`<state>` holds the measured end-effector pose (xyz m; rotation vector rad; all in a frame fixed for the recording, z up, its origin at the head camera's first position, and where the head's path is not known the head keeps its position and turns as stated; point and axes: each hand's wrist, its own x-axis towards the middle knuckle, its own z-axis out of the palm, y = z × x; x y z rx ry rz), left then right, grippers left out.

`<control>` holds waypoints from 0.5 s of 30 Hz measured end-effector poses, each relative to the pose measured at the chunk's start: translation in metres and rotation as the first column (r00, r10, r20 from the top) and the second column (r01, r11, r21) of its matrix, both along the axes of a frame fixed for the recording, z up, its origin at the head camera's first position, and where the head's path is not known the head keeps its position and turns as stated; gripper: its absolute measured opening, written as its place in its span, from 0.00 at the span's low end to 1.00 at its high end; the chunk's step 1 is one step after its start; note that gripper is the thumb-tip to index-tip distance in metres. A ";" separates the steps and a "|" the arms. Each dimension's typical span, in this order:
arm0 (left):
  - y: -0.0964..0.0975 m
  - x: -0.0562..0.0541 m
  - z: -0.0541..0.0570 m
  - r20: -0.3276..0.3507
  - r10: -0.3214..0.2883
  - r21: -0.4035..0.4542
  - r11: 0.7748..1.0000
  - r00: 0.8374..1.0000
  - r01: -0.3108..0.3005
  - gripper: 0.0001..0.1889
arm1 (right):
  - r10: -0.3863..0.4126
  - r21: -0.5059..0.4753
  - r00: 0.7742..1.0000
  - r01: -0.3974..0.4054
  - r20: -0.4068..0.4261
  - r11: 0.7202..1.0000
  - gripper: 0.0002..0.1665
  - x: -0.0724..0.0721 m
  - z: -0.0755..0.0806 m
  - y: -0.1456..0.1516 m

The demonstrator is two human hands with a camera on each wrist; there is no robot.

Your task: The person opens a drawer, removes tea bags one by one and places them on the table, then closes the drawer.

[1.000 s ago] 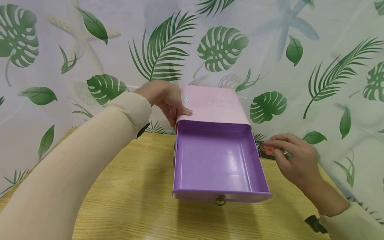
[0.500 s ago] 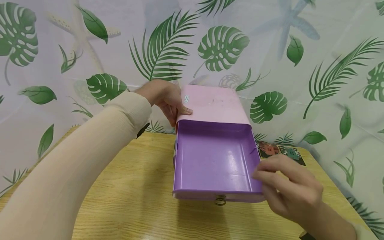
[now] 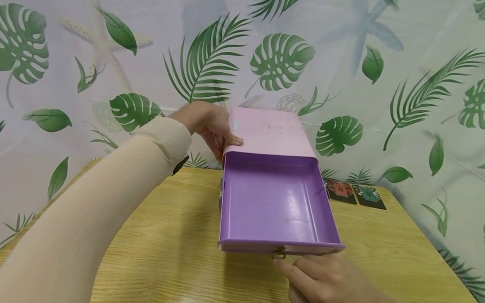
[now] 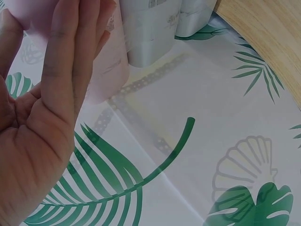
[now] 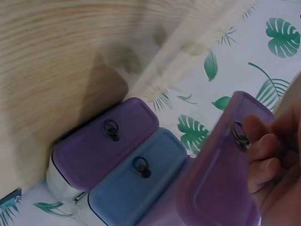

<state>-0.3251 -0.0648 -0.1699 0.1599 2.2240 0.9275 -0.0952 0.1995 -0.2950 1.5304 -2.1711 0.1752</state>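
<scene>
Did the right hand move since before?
Yes. The right hand moved left and toward the person, from right of the purple drawer to its front ring.

You have one left hand (image 3: 214,128), one right hand (image 3: 322,275) and one drawer unit (image 3: 273,130) in view, with two purple drawers (image 3: 265,206), one blue drawer (image 5: 127,190) and three ring pulls (image 5: 144,173); you also see two printed cards (image 3: 342,191), one bench (image 3: 151,235) and one leaf-print backdrop (image 3: 280,21).

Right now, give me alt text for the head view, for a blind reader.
A purple drawer stands pulled from a pink casing held by the left hand. The right hand is at the drawer's ring pull; two dark cards lie on the wood-grain table.
</scene>
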 end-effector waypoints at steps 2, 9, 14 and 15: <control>0.000 -0.002 -0.002 -0.002 0.001 0.002 1.000 1.000 -0.001 0.22 | -0.033 0.014 0.999 0.034 -0.034 0.999 0.25 -0.002 -0.005 -0.001; 0.001 -0.005 -0.002 0.005 0.011 0.003 1.000 1.000 -0.011 0.23 | -0.095 0.032 0.995 0.095 0.009 0.995 0.22 -0.006 -0.015 -0.003; 0.000 -0.004 -0.003 0.012 0.002 0.012 1.000 1.000 -0.003 0.22 | -0.061 -0.014 0.998 0.061 -0.001 0.998 0.20 -0.010 -0.018 -0.005; -0.001 -0.004 -0.003 0.013 0.001 0.012 1.000 1.000 -0.001 0.22 | -0.061 -0.013 0.998 0.061 0.006 0.998 0.19 -0.011 -0.018 -0.005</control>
